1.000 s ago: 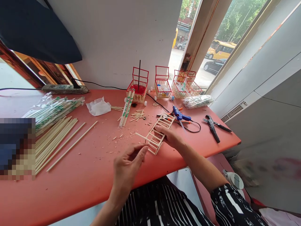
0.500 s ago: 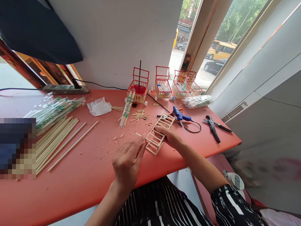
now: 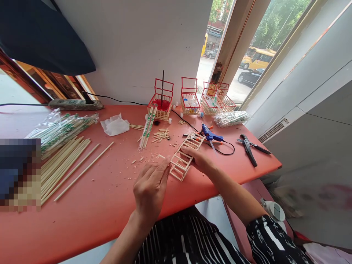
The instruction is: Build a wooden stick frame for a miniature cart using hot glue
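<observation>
My right hand (image 3: pixel 196 157) is wrapped round a small frame of wooden sticks (image 3: pixel 181 161), tilted above the front of the red table (image 3: pixel 115 212). My left hand (image 3: pixel 151 183) is closed at the frame's left side, thumb and fingertips pinched together; whether they grip the frame's edge or a small piece is too small to tell. Behind the frame lies a blue glue gun (image 3: pixel 210 134) with a cord. Short cut sticks (image 3: pixel 161 135) and crumbs are scattered left of it.
Small red-topped stick carts (image 3: pixel 189 104) line the wall. Long sticks (image 3: pixel 67 165) and wrapped chopsticks (image 3: pixel 68 128) lie left, near a crumpled white bag (image 3: pixel 114 125). Black pliers (image 3: pixel 249 150) rest at the right. A power strip (image 3: pixel 77 104) sits at the back left.
My left hand has shifted very slightly at the frame's left side, its fingers still together. My right hand keeps its hold. The view has moved a little.
</observation>
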`<state>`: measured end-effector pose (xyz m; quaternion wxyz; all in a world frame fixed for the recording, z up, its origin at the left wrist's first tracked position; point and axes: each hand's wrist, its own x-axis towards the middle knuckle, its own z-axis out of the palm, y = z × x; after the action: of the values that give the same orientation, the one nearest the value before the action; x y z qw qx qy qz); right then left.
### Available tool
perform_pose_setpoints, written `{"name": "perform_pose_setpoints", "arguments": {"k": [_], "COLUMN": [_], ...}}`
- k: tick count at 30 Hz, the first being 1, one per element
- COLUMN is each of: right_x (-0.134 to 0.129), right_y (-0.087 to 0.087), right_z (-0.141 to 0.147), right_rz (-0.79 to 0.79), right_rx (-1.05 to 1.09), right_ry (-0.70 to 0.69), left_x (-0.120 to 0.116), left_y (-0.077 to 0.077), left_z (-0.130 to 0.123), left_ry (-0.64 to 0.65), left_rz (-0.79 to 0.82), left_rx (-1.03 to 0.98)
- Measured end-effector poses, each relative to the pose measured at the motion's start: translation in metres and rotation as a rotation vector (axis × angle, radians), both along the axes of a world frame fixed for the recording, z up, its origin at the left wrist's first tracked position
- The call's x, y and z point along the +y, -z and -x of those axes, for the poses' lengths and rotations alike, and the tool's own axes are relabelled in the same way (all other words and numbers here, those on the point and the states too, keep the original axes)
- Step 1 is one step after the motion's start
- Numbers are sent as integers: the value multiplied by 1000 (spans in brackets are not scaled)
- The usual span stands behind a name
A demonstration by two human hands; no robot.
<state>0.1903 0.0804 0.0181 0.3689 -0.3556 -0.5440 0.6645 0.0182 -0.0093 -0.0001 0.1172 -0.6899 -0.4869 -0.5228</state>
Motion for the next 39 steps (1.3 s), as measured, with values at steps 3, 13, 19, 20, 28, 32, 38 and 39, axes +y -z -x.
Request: {"name": "perform_pose_setpoints", "arguments": {"k": [3,13,19,20,28,32,38,39], "right_x": [1,0,0,0,1,0,-1,-1], "right_y": [1,0,-1,-1,0,-2,-5,-5], "right_z": [0,-1,0,0,-1,0,2,2], "right_rz": [12,13,13,12,-11,-7,0,1], "right_rx": [2,11,-21,-22,12,9,21,24], "right_ry": [0,-4,2,2,-17,-12,-16,-17], "left_x": [1,2,1,1,1,1,1,1], "left_y": [1,3,3,3,3,4,4,4], "left_z": [-1,-3,-3,-3,-3,-3,-4,-4], "left_ry": [-2,-13,-6,-5,-8,-1,9,9], "left_rz": [-6,1,-3,-1,7,0,11,11], "left_rx": [-19,-13,-12,-10,0,-2,-15,-16]}}
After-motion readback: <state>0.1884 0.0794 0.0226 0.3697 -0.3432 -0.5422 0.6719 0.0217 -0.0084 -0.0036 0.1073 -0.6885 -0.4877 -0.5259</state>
